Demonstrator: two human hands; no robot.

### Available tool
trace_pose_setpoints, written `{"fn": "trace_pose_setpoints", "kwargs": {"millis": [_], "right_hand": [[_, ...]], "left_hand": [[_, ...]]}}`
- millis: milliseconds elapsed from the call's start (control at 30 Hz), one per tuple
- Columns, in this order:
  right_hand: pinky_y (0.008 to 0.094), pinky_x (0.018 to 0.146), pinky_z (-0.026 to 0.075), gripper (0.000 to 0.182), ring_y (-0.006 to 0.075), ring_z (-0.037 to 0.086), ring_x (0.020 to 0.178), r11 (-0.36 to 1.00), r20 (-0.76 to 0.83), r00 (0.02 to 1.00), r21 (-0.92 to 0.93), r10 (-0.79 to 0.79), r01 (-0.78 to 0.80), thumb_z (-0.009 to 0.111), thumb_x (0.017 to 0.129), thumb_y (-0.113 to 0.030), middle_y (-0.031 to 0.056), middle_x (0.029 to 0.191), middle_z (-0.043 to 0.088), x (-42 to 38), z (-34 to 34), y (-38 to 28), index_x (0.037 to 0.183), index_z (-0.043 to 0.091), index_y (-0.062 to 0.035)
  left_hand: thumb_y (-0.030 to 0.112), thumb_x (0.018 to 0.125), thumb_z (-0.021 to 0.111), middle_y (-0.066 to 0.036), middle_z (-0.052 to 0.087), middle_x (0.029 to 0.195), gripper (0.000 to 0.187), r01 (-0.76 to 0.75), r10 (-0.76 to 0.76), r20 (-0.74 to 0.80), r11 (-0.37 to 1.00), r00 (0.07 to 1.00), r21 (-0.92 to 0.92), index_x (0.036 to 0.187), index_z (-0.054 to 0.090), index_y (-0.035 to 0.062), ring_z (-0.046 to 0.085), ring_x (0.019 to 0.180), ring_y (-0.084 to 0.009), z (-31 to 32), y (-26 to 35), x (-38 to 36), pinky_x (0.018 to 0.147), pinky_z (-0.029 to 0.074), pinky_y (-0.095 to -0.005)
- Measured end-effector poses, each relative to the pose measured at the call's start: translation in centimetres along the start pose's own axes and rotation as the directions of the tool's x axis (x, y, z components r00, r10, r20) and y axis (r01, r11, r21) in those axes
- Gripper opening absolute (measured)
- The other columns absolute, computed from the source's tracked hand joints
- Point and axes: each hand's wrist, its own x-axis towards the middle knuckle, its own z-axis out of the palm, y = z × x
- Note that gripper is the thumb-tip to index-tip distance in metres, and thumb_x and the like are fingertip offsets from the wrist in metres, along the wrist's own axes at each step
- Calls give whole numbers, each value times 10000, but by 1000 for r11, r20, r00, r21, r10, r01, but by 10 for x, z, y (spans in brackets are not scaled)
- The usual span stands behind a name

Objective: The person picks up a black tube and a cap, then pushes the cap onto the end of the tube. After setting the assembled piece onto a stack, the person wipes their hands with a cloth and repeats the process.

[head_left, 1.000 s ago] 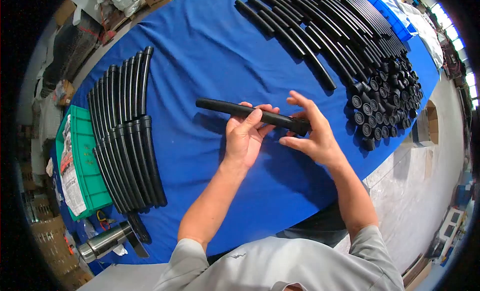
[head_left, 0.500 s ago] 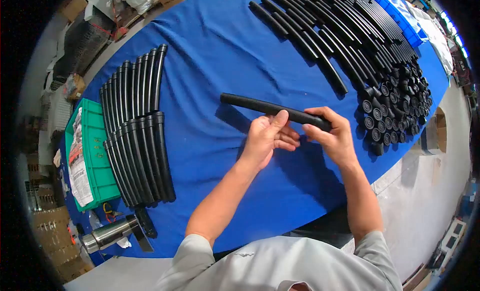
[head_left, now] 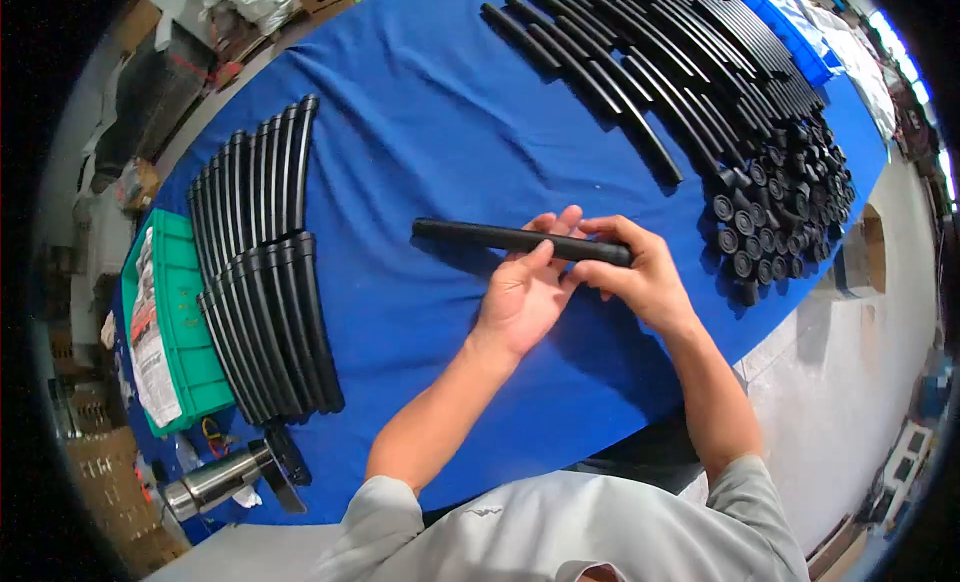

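A black tube (head_left: 465, 233) is held roughly level above the blue cloth, its far end pointing left. My left hand (head_left: 525, 292) supports it near the middle, palm up, thumb in front and fingers behind. At the tube's right end, my right hand (head_left: 640, 274) grips with thumb and fingers, partly covering that end. Black end caps (head_left: 745, 222) lie in a heap to the right of my hands. Beyond them, many loose black tubes (head_left: 640, 112) are spread in rows. On the left, capped black tubes (head_left: 270, 322) lie side by side in two rows.
Blue cloth (head_left: 400, 132) covers the table. A green crate (head_left: 190, 332) with printed paper stands at the left edge, near a steel cylindrical container (head_left: 215, 479). A blue bin (head_left: 790, 32) sits at the far right corner. Cartons (head_left: 110, 472) are on the floor at left.
The tube has shifted left and slightly down at its left end, becoming more level. My left fingers have come up behind it, and my right hand has moved left with it.
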Motion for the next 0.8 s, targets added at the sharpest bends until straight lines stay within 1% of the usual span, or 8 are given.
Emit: {"fn": "trace_pose_setpoints", "kwargs": {"millis": [33, 133, 167, 267, 367, 467, 567, 800], "right_hand": [[298, 745, 552, 470, 151, 675, 882, 912, -21, 956, -307, -293, 272, 815, 811, -105, 84, 967, 695, 0, -1, 5, 1227, 624, -1], [325, 813, 542, 493, 192, 676, 951, 864, -13, 914, -331, -406, 379, 836, 778, -103, 107, 982, 688, 4, -9, 10, 1218, 630, -21], [329, 788, 541, 475, 214, 685, 924, 907, 7, 939, -256, -344, 335, 840, 774, -116, 109, 986, 688, 2, -11, 8, 1198, 643, -32], [329, 777, 540, 429, 218, 686, 903, 885, -4, 935, -324, -356, 335, 832, 782, -117, 109, 995, 688, -2, -7, 5, 1164, 657, -26], [327, 749, 535, 392, 214, 686, 867, 896, -11, 959, -359, -284, 262, 821, 795, -124, 105, 977, 690, -2, -9, 6, 1144, 672, -24], [327, 722, 523, 385, 216, 678, 827, 867, -40, 900, -291, -434, 405, 813, 801, -128, 109, 933, 687, 4, -6, 17, 1143, 673, -20], [336, 701, 516, 383, 228, 669, 800, 837, -25, 912, -408, -410, 366, 808, 800, -121, 115, 906, 678, -1, -7, 7, 1143, 675, -14], [351, 685, 514, 368, 267, 660, 772, 787, 54, 900, -463, -433, 407, 794, 805, -103, 134, 892, 670, 0, -11, -1, 1141, 679, -5]], "left_hand": [[118, 970, 663, -124, 546, 1477, 297, -6, 6, 0, 1000, 1000, -9, 1265, 642, 147, 462, 1413, -304, 0, -1, 0, 1161, 393, -504], [125, 979, 663, -102, 575, 1448, 236, -35, 35, -16, 999, 999, 14, 1213, 666, 156, 496, 1387, -275, -1, -2, -1, 1148, 407, -493], [119, 981, 664, -97, 585, 1431, 228, -44, 45, -31, 999, 999, 22, 1206, 664, 161, 510, 1373, -269, 1, -2, -2, 1140, 411, -487], [118, 981, 666, -110, 622, 1377, 231, -70, 73, -61, 996, 995, 46, 1208, 658, 159, 540, 1344, -269, 7, -1, -3, 1145, 425, -475], [105, 984, 655, -134, 626, 1363, 235, -85, 89, -77, 995, 993, 59, 1216, 655, 145, 546, 1338, -280, 11, 0, -4, 1152, 440, -463], [54, 981, 650, -130, 653, 1296, 246, -99, 102, -68, 994, 992, 50, 1210, 632, 140, 591, 1279, -278, 9, -1, -3, 1117, 486, -445], [45, 987, 639, -141, 653, 1287, 224, -103, 106, -52, 994, 993, 46, 1196, 633, 127, 608, 1255, -281, 4, -4, -2, 1094, 513, -435], [44, 992, 633, -154, 665, 1254, 179, -96, 97, -36, 995, 995, 28, 1161, 641, 104, 622, 1232, -290, 2, -2, 0, 1083, 530, -435]]}}
